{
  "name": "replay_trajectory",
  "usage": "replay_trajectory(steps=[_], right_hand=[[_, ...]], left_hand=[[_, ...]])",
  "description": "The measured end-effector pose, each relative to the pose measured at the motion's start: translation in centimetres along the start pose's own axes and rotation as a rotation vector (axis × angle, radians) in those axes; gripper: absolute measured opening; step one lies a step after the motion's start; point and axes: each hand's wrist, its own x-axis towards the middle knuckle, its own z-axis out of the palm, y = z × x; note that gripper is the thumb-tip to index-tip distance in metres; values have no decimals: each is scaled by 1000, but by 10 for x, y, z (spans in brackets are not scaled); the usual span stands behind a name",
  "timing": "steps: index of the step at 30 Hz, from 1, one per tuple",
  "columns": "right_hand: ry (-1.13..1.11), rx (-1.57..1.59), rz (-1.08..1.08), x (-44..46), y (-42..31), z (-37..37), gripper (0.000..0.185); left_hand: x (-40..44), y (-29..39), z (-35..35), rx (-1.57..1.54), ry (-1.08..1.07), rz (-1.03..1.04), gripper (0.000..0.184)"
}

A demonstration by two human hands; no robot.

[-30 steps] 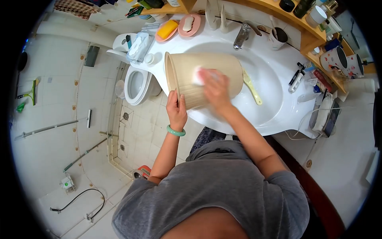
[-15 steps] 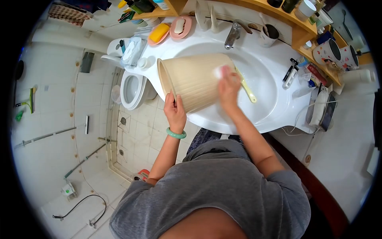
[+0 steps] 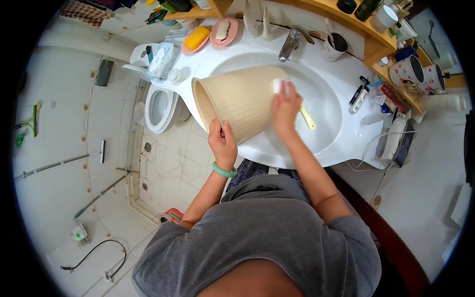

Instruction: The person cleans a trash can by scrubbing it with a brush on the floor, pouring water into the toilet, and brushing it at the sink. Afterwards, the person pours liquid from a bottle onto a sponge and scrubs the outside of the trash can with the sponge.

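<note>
A beige ribbed wastebasket lies on its side over the white sink basin, its open mouth facing left. My left hand, with a green bangle on the wrist, is closed on the near edge of its rim. Against the side near the base, my right hand presses a small white sponge, partly hidden by my fingers. A pale yellow brush handle rests in the basin beside that hand; its head is hidden behind the hand and wastebasket.
Behind the basin stand a faucet and a cup. Soap dishes sit at the back left, above the toilet. Razors and a cable lie on the right counter, under a wooden shelf.
My right hand has shifted slightly with the sponge along the wastebasket's side. The wastebasket has tilted a little, and its mouth shows more. My left hand keeps its hold on the rim.
</note>
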Motion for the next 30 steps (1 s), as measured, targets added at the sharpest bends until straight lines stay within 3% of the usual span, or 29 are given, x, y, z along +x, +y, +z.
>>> replay_trajectory(steps=[1,3,6,7,8,10,14,16,18,21,24,28,30], right_hand=[[-29,163,28,-12,-18,4,41],[-75,254,-410,-28,-65,-19,39],[-99,295,-558,-12,-56,-22,40],[-155,255,-357,-3,-33,-14,36],[-159,256,-362,9,-15,-11,36],[-57,-108,-142,28,0,-12,37],[-66,-1,-351,0,-59,-20,40],[-198,71,-423,-2,-71,-31,41],[-155,-8,-411,11,-34,-25,43],[-94,-257,-201,20,-20,-17,38],[-177,-56,-330,4,-82,-30,33],[-247,51,-382,14,-55,-42,31],[-168,-254,-183,29,-14,-38,32]], left_hand=[[0,0,3,-6,-2,-1,27],[3,-3,6,-115,40,-1,31],[2,-13,-1,-49,0,61,32],[1,-11,-3,-47,3,59,32],[-1,-6,-3,-6,-6,60,33],[-5,-3,-2,34,-11,58,34],[-3,-2,2,23,6,58,34],[-3,-1,1,-20,23,43,34],[-6,1,0,54,13,55,35],[-10,7,5,43,18,44,36],[-10,0,6,29,11,86,36],[-16,-4,3,83,-3,85,36],[-19,-1,3,92,5,93,35]])
